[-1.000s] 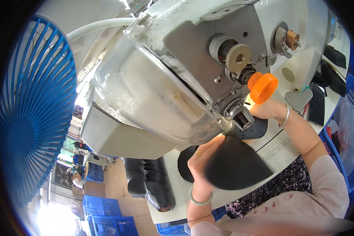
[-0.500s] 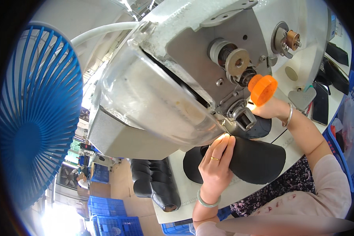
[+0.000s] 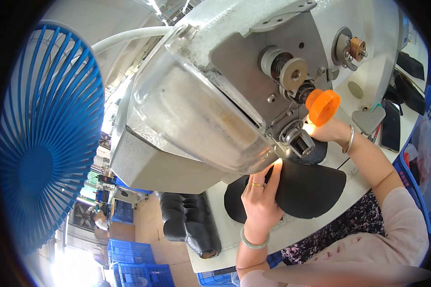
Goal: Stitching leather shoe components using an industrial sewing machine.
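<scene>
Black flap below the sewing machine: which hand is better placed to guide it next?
Left, I'd judge. The left hand already has its fingertips at the black flap's left edge; the right hand is farther off, partly hidden behind the orange knob.

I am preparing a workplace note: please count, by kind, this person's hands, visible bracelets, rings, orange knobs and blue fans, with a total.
Hands (left hand, right hand): 2
Bracelets: 2
Gold ring: 1
Orange knob: 1
Blue fan: 1
Total: 7

Pale pink top [image 3: 349,252] with reddish marks, short sleeves [image 3: 406,217], dark floral bottoms [image 3: 333,227].
Left hand [image 3: 263,204]: gold ring [image 3: 256,184], pale green bangle [image 3: 254,246]; right side: silver bangle [image 3: 351,139].
</scene>
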Demonstrator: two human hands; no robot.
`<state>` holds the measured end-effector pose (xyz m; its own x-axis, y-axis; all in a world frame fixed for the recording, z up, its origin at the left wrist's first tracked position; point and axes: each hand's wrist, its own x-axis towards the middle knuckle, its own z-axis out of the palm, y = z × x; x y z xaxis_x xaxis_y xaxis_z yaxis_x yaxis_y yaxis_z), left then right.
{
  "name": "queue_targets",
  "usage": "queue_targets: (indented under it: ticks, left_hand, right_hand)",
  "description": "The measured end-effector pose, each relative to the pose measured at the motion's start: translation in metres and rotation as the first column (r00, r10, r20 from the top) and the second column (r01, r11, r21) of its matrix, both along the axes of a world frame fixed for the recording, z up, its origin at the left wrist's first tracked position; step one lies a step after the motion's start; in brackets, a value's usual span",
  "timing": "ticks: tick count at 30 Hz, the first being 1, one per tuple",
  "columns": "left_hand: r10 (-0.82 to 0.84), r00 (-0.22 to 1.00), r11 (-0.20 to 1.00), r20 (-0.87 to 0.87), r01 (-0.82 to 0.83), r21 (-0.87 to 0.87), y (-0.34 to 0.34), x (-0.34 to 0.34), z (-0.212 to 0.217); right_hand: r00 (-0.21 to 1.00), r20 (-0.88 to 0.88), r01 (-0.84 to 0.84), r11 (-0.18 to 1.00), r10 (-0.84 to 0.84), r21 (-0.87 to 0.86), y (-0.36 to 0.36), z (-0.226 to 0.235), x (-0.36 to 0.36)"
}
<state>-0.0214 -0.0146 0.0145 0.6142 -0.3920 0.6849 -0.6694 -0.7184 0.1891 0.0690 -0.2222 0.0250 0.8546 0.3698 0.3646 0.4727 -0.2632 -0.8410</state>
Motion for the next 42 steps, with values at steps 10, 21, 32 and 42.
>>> queue_targets:
  ticks: [10,21,32,42]
  left_hand:
    - [-0.262,0.898,0.506,-0.354,-0.185,-0.842,0.001,0.002,-0.021]
    - [0.032,0.997,0.999,0.065,-0.034,0.026,-0.002,-0.005,-0.014]
    - [-0.031,1.0,0.997,-0.004,0.031,0.066,0.01,0.0,-0.006]
    - [-0.111,0.993,0.988,-0.046,0.115,0.1,0.027,0.016,-0.005]
  right_hand:
    - [0.994,0.103,-0.023,0.998,0.017,0.053,0.002,-0.01,0.004]
    - [0.979,0.201,0.03,0.998,-0.039,0.048,0.002,-0.017,0.005]
    - [0.962,0.223,0.153,0.987,-0.16,0.046,0.008,-0.026,0.002]
    - [0.923,0.257,0.254,0.955,-0.287,0.152,0.013,-0.036,-0.005]
